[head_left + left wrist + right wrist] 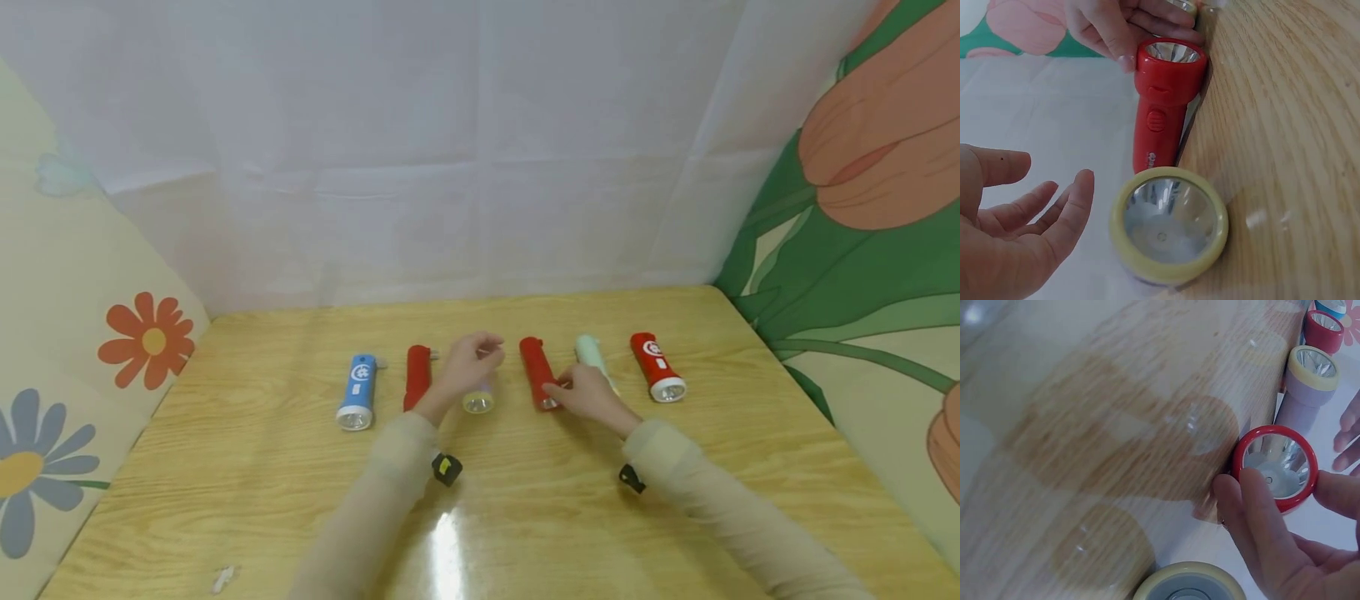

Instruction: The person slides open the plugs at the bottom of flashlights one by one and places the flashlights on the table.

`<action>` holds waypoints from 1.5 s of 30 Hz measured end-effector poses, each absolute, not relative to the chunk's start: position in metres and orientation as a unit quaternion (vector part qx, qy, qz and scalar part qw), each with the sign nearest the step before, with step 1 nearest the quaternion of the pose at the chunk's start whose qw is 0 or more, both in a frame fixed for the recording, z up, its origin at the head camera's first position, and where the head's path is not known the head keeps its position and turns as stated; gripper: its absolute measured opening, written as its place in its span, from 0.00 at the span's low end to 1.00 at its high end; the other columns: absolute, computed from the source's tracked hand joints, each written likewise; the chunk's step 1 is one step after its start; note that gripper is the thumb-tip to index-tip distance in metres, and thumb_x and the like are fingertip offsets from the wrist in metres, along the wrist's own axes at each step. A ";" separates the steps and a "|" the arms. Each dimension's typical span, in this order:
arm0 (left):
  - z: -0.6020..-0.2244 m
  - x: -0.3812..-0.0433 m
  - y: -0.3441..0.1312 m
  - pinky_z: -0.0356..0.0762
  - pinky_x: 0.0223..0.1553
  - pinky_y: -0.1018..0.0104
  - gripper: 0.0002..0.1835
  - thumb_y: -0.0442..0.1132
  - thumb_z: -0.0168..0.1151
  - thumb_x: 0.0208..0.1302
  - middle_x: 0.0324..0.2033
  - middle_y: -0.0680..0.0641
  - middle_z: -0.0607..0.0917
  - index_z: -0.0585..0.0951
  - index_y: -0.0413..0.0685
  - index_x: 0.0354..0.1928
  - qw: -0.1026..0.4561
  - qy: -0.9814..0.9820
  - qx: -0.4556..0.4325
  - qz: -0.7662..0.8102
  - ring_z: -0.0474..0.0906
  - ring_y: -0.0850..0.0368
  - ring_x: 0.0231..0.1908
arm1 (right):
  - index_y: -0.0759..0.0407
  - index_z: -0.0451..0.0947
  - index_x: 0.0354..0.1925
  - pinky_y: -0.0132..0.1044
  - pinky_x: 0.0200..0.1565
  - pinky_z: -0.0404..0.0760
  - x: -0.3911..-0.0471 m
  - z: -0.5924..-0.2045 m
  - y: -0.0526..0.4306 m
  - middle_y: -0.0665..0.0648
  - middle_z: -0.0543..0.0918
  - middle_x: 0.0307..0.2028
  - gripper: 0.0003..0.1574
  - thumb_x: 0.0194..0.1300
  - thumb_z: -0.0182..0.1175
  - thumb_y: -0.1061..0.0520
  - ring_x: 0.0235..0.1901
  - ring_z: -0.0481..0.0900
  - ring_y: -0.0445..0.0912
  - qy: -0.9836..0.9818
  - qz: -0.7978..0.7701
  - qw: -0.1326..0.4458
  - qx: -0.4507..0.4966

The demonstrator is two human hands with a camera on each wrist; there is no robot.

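My right hand (588, 392) pinches the lens end of a red flashlight (536, 367), thumb on one side of its rim and fingers on the other. The right wrist view shows this grip around the red flashlight (1300, 453) from the front. Above a pale purple flashlight with a yellow rim (478, 403) hovers my left hand (467, 367), holding nothing. Its fingers (1072, 215) are relaxed and apart from the purple flashlight's lens end (1169, 231). In the head view, the left hand hides much of the purple flashlight's body.
To the left lie a blue flashlight (358, 392) and another red flashlight (417, 377), partly behind my left arm. A mint flashlight (591, 353) and a red one with a white rim (656, 367) lie to the right. A white scrap (223, 579) is on the wooden table (525, 525).
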State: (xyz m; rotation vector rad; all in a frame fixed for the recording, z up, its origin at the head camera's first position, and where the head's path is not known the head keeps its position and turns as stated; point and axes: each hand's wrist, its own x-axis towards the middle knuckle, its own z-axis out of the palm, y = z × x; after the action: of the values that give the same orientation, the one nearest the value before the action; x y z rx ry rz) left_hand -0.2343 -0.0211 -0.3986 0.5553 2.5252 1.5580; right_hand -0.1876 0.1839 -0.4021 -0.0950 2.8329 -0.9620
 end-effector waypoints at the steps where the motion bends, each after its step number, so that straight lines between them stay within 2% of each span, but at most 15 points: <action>1: -0.399 -0.236 -0.019 0.76 0.43 0.63 0.18 0.36 0.54 0.63 0.43 0.42 0.79 0.74 0.37 0.53 0.070 0.834 0.182 0.517 0.76 0.50 0.43 | 0.71 0.78 0.38 0.32 0.22 0.73 -0.188 -0.402 0.184 0.55 0.79 0.23 0.20 0.61 0.58 0.52 0.20 0.73 0.43 0.944 -0.321 0.074 -0.031; 13: -0.398 -0.244 0.003 0.79 0.35 0.65 0.20 0.30 0.50 0.63 0.46 0.36 0.77 0.69 0.31 0.57 0.106 0.836 0.161 0.514 0.79 0.44 0.38 | 0.71 0.79 0.37 0.32 0.21 0.73 -0.186 -0.402 0.182 0.56 0.79 0.21 0.19 0.61 0.58 0.53 0.19 0.73 0.43 0.940 -0.333 0.062 -0.036; 19: -0.397 -0.250 0.008 0.76 0.44 0.62 0.21 0.29 0.50 0.62 0.48 0.37 0.77 0.68 0.32 0.58 0.112 0.857 0.166 0.474 0.79 0.47 0.38 | 0.70 0.79 0.36 0.32 0.21 0.73 -0.185 -0.402 0.180 0.55 0.79 0.21 0.19 0.61 0.58 0.52 0.19 0.72 0.43 0.938 -0.339 0.068 -0.029; 24: -0.399 -0.256 0.011 0.74 0.48 0.60 0.21 0.29 0.49 0.61 0.48 0.37 0.77 0.68 0.32 0.57 0.111 0.870 0.170 0.449 0.77 0.48 0.42 | 0.70 0.79 0.36 0.32 0.20 0.72 -0.185 -0.403 0.182 0.56 0.79 0.21 0.18 0.61 0.58 0.53 0.18 0.72 0.43 0.937 -0.340 0.068 -0.031; 31: -0.406 -0.261 0.020 0.76 0.42 0.63 0.22 0.27 0.47 0.60 0.47 0.35 0.78 0.68 0.31 0.58 0.129 0.867 0.148 0.458 0.80 0.49 0.35 | 0.69 0.80 0.36 0.32 0.21 0.72 -0.186 -0.405 0.184 0.55 0.80 0.21 0.18 0.61 0.58 0.53 0.18 0.72 0.42 0.939 -0.336 0.064 -0.038; 37: -0.412 -0.264 0.025 0.76 0.43 0.63 0.24 0.26 0.47 0.55 0.47 0.35 0.77 0.68 0.31 0.57 0.126 0.856 0.120 0.486 0.78 0.47 0.39 | 0.72 0.79 0.37 0.32 0.19 0.73 -0.184 -0.406 0.185 0.56 0.80 0.18 0.18 0.62 0.58 0.55 0.15 0.72 0.40 0.932 -0.353 0.055 -0.054; 42: -0.414 -0.266 0.028 0.79 0.34 0.63 0.25 0.25 0.47 0.55 0.41 0.33 0.79 0.67 0.29 0.58 0.142 0.845 0.111 0.504 0.80 0.46 0.30 | 0.72 0.79 0.37 0.32 0.18 0.73 -0.184 -0.405 0.185 0.56 0.80 0.18 0.18 0.61 0.58 0.55 0.15 0.72 0.40 0.934 -0.349 0.054 -0.055; 45: -0.415 -0.266 0.030 0.80 0.31 0.62 0.25 0.26 0.46 0.56 0.42 0.33 0.78 0.65 0.29 0.59 0.159 0.838 0.107 0.512 0.80 0.44 0.28 | 0.72 0.79 0.37 0.32 0.19 0.73 -0.185 -0.405 0.185 0.57 0.81 0.20 0.18 0.61 0.58 0.55 0.16 0.72 0.40 0.936 -0.345 0.048 -0.058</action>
State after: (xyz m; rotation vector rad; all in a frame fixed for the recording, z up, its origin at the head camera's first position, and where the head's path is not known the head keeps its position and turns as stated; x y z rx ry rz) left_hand -0.2664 0.0304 -0.4147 0.3046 2.3951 1.4628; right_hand -0.1846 0.1852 -0.4054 -0.1772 2.8525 -1.0515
